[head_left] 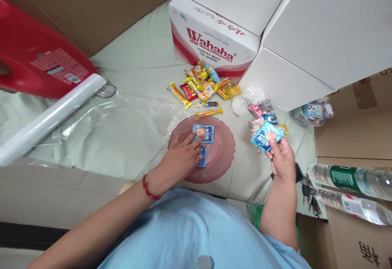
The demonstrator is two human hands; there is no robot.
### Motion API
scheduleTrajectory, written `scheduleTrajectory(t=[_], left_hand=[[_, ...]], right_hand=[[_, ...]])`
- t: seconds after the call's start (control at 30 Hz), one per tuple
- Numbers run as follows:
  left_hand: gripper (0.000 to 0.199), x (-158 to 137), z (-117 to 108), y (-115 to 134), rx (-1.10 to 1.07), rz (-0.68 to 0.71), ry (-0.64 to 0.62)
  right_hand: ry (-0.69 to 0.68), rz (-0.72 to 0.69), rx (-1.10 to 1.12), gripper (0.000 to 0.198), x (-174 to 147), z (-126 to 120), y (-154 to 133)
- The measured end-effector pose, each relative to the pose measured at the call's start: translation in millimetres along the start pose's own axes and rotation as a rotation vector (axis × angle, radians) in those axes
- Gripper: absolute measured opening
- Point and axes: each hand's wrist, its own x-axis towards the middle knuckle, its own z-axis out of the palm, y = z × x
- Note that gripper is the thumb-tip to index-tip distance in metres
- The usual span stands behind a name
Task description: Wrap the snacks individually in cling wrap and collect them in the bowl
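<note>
Resting over the ribbed pink plate [222, 150], near the middle of the surface's [134, 62] front edge, the left hand [185, 152] lay palm down with fingers spread; the fingertips touched the upper blue packet [209, 134], and the hand partly covered the lower blue packet [202, 158]. Both packets were inside the plate. The right hand [283, 154] gripped a third blue packet [261, 136] between thumb and fingers, to the right of the plate, toward the surface's right edge. Just beyond it was a group of small mixed packets [256, 112], with clear crumpled plastic [252, 96] beside them. A heap of mostly yellow-wrapped snacks [196, 84] lay behind the plate, in front of the white-and-red Wahaha carton [211, 42] toward the surface's back edge. Keys [310, 199] were noted near the front right corner, next to two clear bottles [344, 179]. On the left side: a roll of plastic film [52, 117], adjacent to a red container [45, 56]. Lower packet's printing: mostly hidden.
</note>
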Motion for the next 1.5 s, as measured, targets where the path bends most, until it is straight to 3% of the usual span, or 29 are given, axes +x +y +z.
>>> scheduleTrajectory(t=[0.07, 0.13, 0.23, 0.37, 0.5, 0.7, 0.8, 0.87, 0.93, 1.0, 1.07, 1.13, 1.23, 1.3, 1.5], left_hand=[[0.031, 0.5, -0.9, 0.7, 0.014, 0.001, -0.019], [0.032, 0.7, -1.6, 1.7, 0.033, -0.006, -0.022], [0.032, 0.7, -2.3, 2.9, 0.049, -0.013, -0.026], [0.034, 0.5, -4.6, 2.1, 0.048, -0.017, -0.049], [0.037, 0.1, -8.3, 0.4, 0.048, -0.038, -0.067], [0.043, -0.3, -8.6, 1.1, 0.039, -0.024, -0.041], [0.042, -0.1, -3.8, -0.4, 0.022, -0.029, -0.037], [0.038, -0.4, -1.1, -1.8, -0.007, -0.026, -0.024], [0.035, -1.3, -0.3, -2.9, -0.025, -0.016, -0.006], [0.032, -2.4, -1.3, -3.3, -0.015, -0.007, -0.005], [0.031, -3.1, -3.1, -3.2, -0.003, -0.003, -0.012], [0.032, -3.2, -4.4, -3.0, -0.012, 0.006, -0.007], [0.031, -3.1, -5.1, -2.5, -0.032, 0.016, 0.018], [0.03, -3.2, -5.4, -1.8, -0.024, 0.013, 0.022], [0.032, -5.3, -7.1, 2.4, 0.006, -0.026, 0.039]], right_hand=[[-0.159, -0.009, 0.058, 0.073, -20.8, 8.3, -23.9], [-0.371, -0.043, -0.028, 0.081, -37.1, 26.7, -44.6], [-0.649, -0.198, -0.471, 0.067, -48.1, 67.9, -64.4], [-0.833, -0.291, -1.054, 0.055, -44.2, 118.0, -72.8], [-0.904, -0.304, -1.186, 0.06, -41.5, 138.0, -71.7], [-0.743, -0.388, -1.262, 0.039, -49.9, 143.0, -75.5], [-0.754, -0.416, -1.095, 0.031, -46.3, 136.7, -75.7], [-0.714, -0.446, -0.868, 0.028, -39.4, 122.7, -67.6], [-0.517, -0.456, -0.641, 0.03, -28.1, 99.4, -50.2], [-0.195, -0.393, -0.532, 0.035, -11.5, 68.2, -25.7], [0.082, -0.274, -0.536, 0.037, 11.3, 33.3, 0.2], [0.233, -0.169, -0.609, 0.039, 39.7, 0.2, 20.8], [0.259, -0.137, -0.807, 0.039, 89.0, -36.1, 33.7], [0.226, -0.09, -0.859, 0.041, 122.9, -47.5, 31.7], [0.081, 0.251, -0.607, 0.033, 192.2, -34.4, 17.8]])
